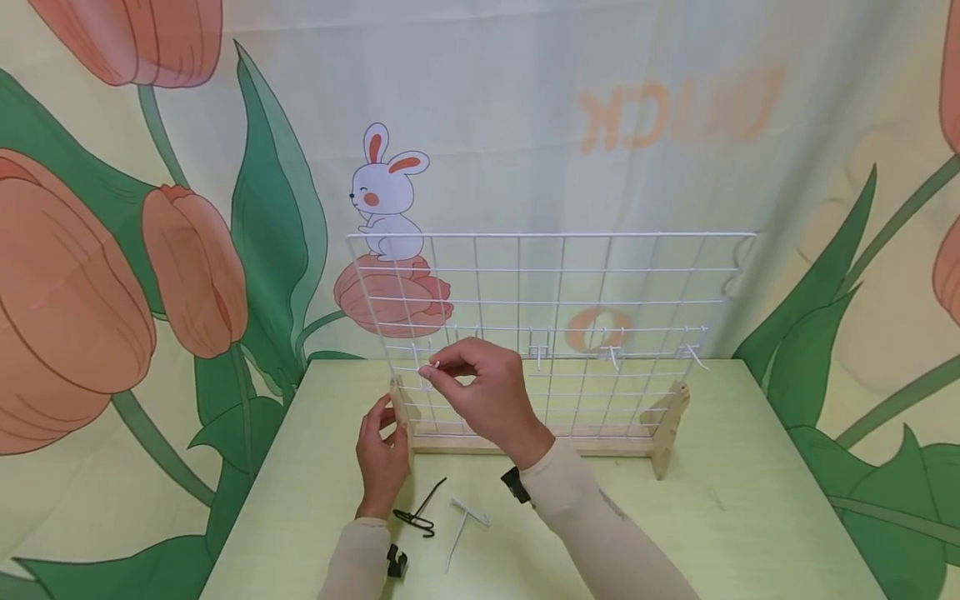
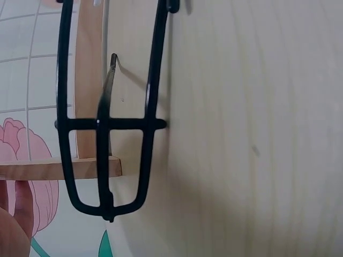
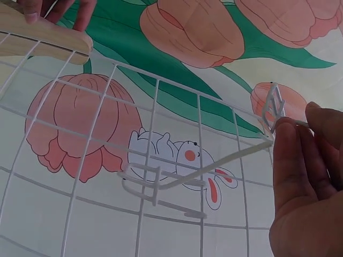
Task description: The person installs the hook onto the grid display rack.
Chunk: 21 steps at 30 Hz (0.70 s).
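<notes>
A white wire grid panel [image 1: 495,286] stands upright in a wooden stand [image 1: 532,447]. My left hand [image 1: 382,454] holds the stand's left wooden leg; its fingers [image 3: 32,8] show on that wood in the right wrist view. In front of the grid's left part, my right hand [image 1: 487,392] pinches a small white wire hook [image 3: 274,107] between thumb and fingers. Another white hook [image 3: 155,184] hangs on the grid close by, its long prong pointing toward the right hand. Farther right along the grid hang several white hooks [image 1: 613,354].
On the pale table [image 1: 300,500], before the stand, lie a black wire hook [image 1: 415,522] and a loose white hook [image 1: 465,517]. The black hook [image 2: 104,124] looms large in the left wrist view. A printed curtain [image 1: 510,108] with tulips and a rabbit hangs behind.
</notes>
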Motion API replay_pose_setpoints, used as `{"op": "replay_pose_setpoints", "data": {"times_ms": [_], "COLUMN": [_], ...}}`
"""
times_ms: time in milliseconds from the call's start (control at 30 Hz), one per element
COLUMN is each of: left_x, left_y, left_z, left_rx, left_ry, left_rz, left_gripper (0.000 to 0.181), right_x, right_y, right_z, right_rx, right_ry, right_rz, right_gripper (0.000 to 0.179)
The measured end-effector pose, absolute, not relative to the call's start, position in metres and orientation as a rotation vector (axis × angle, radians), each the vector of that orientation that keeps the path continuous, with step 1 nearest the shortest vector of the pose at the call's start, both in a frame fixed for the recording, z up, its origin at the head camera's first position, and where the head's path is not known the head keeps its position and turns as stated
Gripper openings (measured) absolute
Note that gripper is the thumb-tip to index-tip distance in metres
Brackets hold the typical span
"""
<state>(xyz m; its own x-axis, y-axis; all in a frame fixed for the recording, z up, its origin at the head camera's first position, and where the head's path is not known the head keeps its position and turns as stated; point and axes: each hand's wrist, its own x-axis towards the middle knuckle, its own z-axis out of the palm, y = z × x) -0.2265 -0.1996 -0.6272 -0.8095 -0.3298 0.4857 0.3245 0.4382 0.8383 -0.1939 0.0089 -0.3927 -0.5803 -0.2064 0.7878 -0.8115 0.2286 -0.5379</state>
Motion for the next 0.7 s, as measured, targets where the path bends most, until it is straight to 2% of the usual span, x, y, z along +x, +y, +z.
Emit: {"op": "replay_pose_setpoints", "data": {"times_ms": [367,700], "left_x": [-0.224,-0.224], "left_y": [-0.197,-0.199], "left_z": [-0.623,-0.622], "left_rx": [0.037,0.044], "left_ry": [-2.105,-2.109], "left_rz": [-1.408,-1.427], "left_gripper": [0.054,0.053], "right_x": [-0.217,-0.235], "right_y": [-0.014,-0.023], "right_z": [-0.394,-0.387], "right_rx": [0.964,0.987], "right_ry": [-2.096,-2.157], "right_rz": [1.109,0.925], "right_gripper": [0.008,0.015]}}
